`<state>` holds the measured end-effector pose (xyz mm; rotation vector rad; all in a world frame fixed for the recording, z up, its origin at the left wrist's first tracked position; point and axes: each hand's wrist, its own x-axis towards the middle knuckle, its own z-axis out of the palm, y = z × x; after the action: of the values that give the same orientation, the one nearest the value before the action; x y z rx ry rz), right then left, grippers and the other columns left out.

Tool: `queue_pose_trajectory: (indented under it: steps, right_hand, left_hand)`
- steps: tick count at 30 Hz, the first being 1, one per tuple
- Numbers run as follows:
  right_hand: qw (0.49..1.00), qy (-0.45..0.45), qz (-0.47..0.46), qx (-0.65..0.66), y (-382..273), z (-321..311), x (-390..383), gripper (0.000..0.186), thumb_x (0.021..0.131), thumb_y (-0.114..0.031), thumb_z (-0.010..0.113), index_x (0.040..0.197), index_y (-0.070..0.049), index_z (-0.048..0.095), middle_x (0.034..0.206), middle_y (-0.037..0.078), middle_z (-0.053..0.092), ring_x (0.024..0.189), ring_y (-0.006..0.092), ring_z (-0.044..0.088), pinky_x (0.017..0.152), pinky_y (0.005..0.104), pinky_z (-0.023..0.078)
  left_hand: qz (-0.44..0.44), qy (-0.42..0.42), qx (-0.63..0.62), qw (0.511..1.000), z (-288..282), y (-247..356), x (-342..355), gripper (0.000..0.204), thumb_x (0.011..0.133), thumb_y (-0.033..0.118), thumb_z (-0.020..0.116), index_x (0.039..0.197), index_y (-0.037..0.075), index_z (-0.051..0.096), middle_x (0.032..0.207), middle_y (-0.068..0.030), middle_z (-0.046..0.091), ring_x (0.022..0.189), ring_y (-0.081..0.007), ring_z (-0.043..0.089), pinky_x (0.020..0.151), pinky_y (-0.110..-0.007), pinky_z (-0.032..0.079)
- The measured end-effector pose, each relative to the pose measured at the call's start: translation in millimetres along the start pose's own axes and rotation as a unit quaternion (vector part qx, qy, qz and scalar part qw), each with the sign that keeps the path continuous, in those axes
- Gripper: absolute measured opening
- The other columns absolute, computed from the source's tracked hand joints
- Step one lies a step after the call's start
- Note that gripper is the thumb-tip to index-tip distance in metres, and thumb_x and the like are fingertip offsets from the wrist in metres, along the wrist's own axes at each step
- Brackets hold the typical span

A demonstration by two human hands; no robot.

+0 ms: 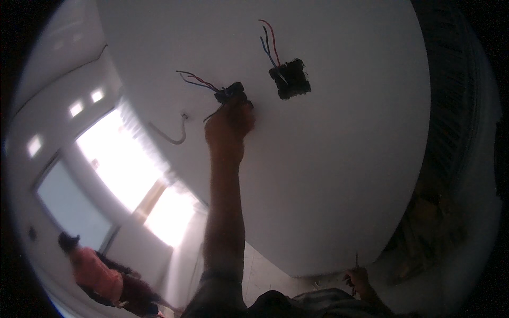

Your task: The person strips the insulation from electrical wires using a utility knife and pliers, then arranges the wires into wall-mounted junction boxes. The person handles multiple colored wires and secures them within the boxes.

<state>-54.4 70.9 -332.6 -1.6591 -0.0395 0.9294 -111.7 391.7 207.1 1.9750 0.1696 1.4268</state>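
My left hand (pixel 230 127) is raised against the pale wall with its fingers curled at a dark electrical box (pixel 231 92) set into it. The back of the hand hides most of the fingers and whatever they grip. Red, dark and blue wires (pixel 199 80) stick out from this box to the left, and a short dark wire (pixel 212 114) shows beside the wrist. Low at the right, my right hand (pixel 358 280) is closed around a thin tool (pixel 357 259) whose narrow shaft points up; its exact kind is too dim to tell.
A second open wall box (pixel 290 79) sits to the right, with red, black and blue wires (pixel 269 42) rising from it. Left of my arm a grey conduit (pixel 177 139) comes out of the wall. Another person (pixel 101 273) is at the lower left, below bright windows (pixel 119 159).
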Motion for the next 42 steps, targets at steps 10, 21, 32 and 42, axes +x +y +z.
queue_pose_trajectory:
  steps: [10, 21, 32, 42]
  right_hand:
    - [1.000, 0.006, -0.027, 0.010, 15, 11, 29, 0.018, 0.084, -0.012, 0.066, 0.082, 0.006, 0.065, 0.071, 0.016, 0.068, 0.047, 0.0218, 0.059, 0.043, 0.0356, 0.047]
    - [0.999, -0.010, -0.018, 0.030, 1, 11, 17, 0.025, 0.086, -0.019, 0.069, 0.093, 0.004, 0.064, 0.075, 0.015, 0.068, 0.050, 0.0206, 0.061, 0.045, 0.0344, 0.048]
    - [1.000, -0.012, 0.018, 0.019, 1, 13, 22, 0.021, 0.084, -0.015, 0.064, 0.088, 0.006, 0.064, 0.073, 0.017, 0.069, 0.047, 0.0227, 0.061, 0.043, 0.0357, 0.047]
    - [0.999, -0.018, -0.006, 0.026, -5, 15, 11, 0.020, 0.086, -0.013, 0.063, 0.083, 0.007, 0.065, 0.073, 0.017, 0.069, 0.048, 0.0221, 0.062, 0.043, 0.0341, 0.049]
  left_hand:
    - [0.094, 0.022, 0.203, 0.975, -20, 47, 33, 0.036, 0.093, 0.023, 0.062, 0.109, -0.009, 0.063, 0.081, -0.0139, 0.071, 0.067, -0.0178, 0.069, 0.063, -0.031, 0.056]
    - [0.004, 0.011, 0.202, 0.979, -40, 64, 53, 0.029, 0.091, 0.022, 0.068, 0.103, -0.004, 0.069, 0.086, -0.0144, 0.071, 0.073, -0.0199, 0.070, 0.066, -0.033, 0.058]
    - [0.029, 0.007, 0.073, 0.997, -43, 40, 48, 0.037, 0.087, 0.013, 0.068, 0.118, -0.004, 0.058, 0.105, -0.0201, 0.066, 0.089, -0.0258, 0.069, 0.078, -0.033, 0.058]
    - [0.243, 0.032, 0.272, 0.930, -23, -1, 41, 0.035, 0.083, 0.004, 0.070, 0.108, 0.001, 0.045, 0.096, -0.0156, 0.065, 0.090, -0.0264, 0.069, 0.079, -0.037, 0.055]
